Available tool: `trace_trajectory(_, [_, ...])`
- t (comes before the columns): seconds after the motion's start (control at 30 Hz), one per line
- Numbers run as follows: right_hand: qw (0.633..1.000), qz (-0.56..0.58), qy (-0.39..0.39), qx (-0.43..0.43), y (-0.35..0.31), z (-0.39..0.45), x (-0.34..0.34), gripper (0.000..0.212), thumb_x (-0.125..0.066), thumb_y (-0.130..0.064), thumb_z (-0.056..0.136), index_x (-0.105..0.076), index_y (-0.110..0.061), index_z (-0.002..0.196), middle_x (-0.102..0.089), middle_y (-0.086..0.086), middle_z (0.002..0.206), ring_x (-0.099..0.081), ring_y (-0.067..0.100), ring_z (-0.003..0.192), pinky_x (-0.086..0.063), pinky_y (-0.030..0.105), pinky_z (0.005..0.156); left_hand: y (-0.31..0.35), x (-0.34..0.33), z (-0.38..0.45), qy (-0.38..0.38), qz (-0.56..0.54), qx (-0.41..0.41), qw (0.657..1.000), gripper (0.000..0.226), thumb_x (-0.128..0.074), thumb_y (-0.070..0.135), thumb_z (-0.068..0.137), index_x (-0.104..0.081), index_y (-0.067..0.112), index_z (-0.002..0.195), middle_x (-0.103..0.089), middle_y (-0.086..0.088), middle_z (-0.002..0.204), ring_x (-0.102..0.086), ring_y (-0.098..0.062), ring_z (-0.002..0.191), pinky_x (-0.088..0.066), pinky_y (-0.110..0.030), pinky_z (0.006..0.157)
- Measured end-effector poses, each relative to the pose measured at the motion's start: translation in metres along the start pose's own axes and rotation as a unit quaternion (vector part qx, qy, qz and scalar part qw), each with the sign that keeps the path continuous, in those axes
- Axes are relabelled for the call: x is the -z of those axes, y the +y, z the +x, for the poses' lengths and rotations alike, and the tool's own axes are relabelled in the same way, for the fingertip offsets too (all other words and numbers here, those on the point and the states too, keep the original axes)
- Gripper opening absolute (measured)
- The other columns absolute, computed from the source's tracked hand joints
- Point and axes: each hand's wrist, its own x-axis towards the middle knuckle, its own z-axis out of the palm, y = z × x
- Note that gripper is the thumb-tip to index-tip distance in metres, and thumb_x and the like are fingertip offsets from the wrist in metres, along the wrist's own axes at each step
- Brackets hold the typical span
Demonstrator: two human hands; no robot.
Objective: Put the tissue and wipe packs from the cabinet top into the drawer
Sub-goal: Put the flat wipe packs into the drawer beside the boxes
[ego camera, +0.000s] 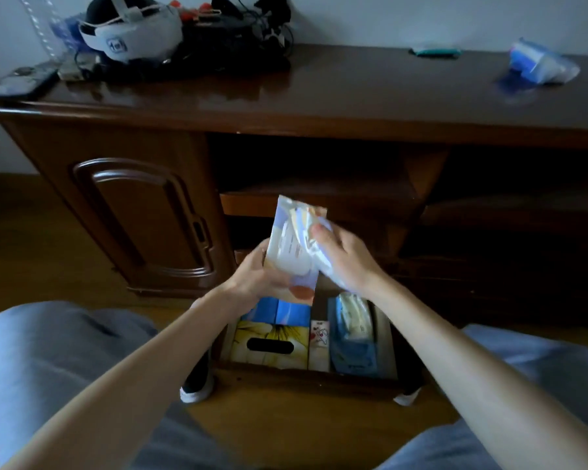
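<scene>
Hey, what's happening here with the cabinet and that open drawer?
A person crouched at a wooden cabinet holds a white and pastel pack in both hands, the left hand at its lower edge and the right hand at its side, above the open drawer. The drawer already holds a yellow tissue box and a blue pack. One blue pack lies on the cabinet top at the far right.

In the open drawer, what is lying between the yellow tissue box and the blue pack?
In the head view, a narrow white pack with a small cartoon figure stands between the yellow tissue box and the blue pack.
</scene>
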Motion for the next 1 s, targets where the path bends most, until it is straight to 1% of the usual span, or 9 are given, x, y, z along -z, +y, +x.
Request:
trace_trajectory(0.13, [0.995,0.046,-0.072,-0.049,0.051,-0.023,-0.045,0.026,-0.043,-0.078,0.094,-0.053,-0.076,0.118,-0.06,-0.039,0.123,-0.056,-0.011,0.119,-0.051,0.022,0.099,-0.061,-0.011,0.0,-0.008,-0.091,0.122,0.988,0.072,-0.071,0.001,0.073,-0.047,0.008,0.14,-0.061,-0.029,0.128,-0.063,-0.049,0.112,-0.052,-0.06,0.093])
trace_trajectory(0.23, [0.978,0.122,-0.084,-0.144,0.076,-0.021,-0.057,0.036,-0.055,-0.078,0.088,-0.057,-0.069,0.123,-0.062,-0.022,0.132,-0.064,0.009,0.118,-0.059,0.047,0.096,-0.088,-0.017,0.01,0.043,-0.136,0.168,0.975,0.056,-0.067,0.019,0.087,-0.051,0.001,0.138,-0.067,-0.027,0.119,-0.068,-0.042,0.101,-0.056,-0.05,0.085])
trace_trajectory(0.33, [0.97,0.123,-0.09,-0.188,0.09,0.001,-0.058,0.056,-0.062,-0.081,0.081,-0.051,-0.065,0.134,-0.055,-0.013,0.14,-0.068,0.019,0.11,-0.064,0.049,0.079,-0.101,-0.015,0.03,0.14,-0.073,0.177,0.971,0.041,-0.061,0.018,0.098,-0.048,0.007,0.135,-0.07,-0.021,0.114,-0.071,-0.03,0.088,-0.06,-0.044,0.077])
trace_trajectory(0.5, [0.957,-0.004,-0.084,-0.278,0.138,0.004,-0.074,0.09,-0.039,-0.103,0.068,-0.012,-0.069,0.147,-0.031,-0.01,0.161,-0.051,0.033,0.135,-0.048,0.051,0.104,-0.127,-0.007,0.031,0.128,-0.097,0.199,0.967,0.032,-0.061,0.014,0.099,-0.052,0.021,0.129,-0.072,-0.015,0.112,-0.074,-0.031,0.095,-0.063,-0.045,0.076])
trace_trajectory(0.57, [0.947,0.007,-0.061,-0.314,0.165,-0.008,-0.083,0.093,-0.031,-0.103,0.071,-0.017,-0.06,0.153,-0.035,-0.005,0.163,-0.044,0.033,0.142,-0.038,0.051,0.111,-0.143,-0.005,0.025,0.126,-0.109,0.215,0.962,0.032,-0.064,0.013,0.096,-0.057,0.018,0.127,-0.072,-0.015,0.113,-0.072,-0.033,0.1,-0.062,-0.049,0.081])
trace_trajectory(0.67, [0.947,0.054,-0.02,-0.317,0.188,-0.02,-0.093,0.065,-0.03,-0.077,0.098,-0.038,-0.046,0.154,-0.046,-0.004,0.158,-0.043,0.024,0.144,-0.034,0.039,0.116,-0.159,-0.01,0.025,0.098,-0.149,0.239,0.954,0.042,-0.074,0.025,0.09,-0.059,0.013,0.128,-0.074,-0.015,0.112,-0.071,-0.034,0.102,-0.059,-0.052,0.089])
trace_trajectory(0.77, [0.954,0.066,-0.049,-0.289,0.191,-0.021,-0.096,0.062,-0.049,-0.037,0.104,-0.023,-0.043,0.16,-0.041,-0.008,0.157,-0.046,0.009,0.132,-0.037,0.028,0.102,-0.172,-0.014,0.029,0.122,-0.097,0.222,0.963,0.05,-0.084,0.029,0.081,-0.058,0.017,0.123,-0.075,-0.011,0.114,-0.076,-0.024,0.093,-0.062,-0.038,0.072])
trace_trajectory(0.87, [0.945,0.069,-0.087,-0.309,0.198,-0.023,-0.091,0.074,-0.059,-0.048,0.097,-0.02,-0.041,0.161,-0.041,-0.004,0.157,-0.05,0.003,0.117,-0.047,0.03,0.094,-0.18,0.005,0.03,0.214,-0.089,0.206,0.951,0.049,-0.085,0.018,0.079,-0.059,0.018,0.121,-0.075,-0.01,0.112,-0.076,-0.027,0.095,-0.063,-0.05,0.077])
trace_trajectory(1.0, [0.93,-0.086,-0.024,-0.357,0.229,-0.015,-0.065,0.071,-0.061,-0.043,0.098,-0.029,-0.024,0.158,-0.042,0.009,0.158,-0.049,0.026,0.136,-0.043,0.038,0.105,-0.169,0.044,0.039,0.295,-0.1,0.161,0.936,0.046,-0.079,0.005,0.084,-0.06,-0.003,0.125,-0.074,-0.019,0.112,-0.073,-0.037,0.101,-0.063,-0.043,0.07])
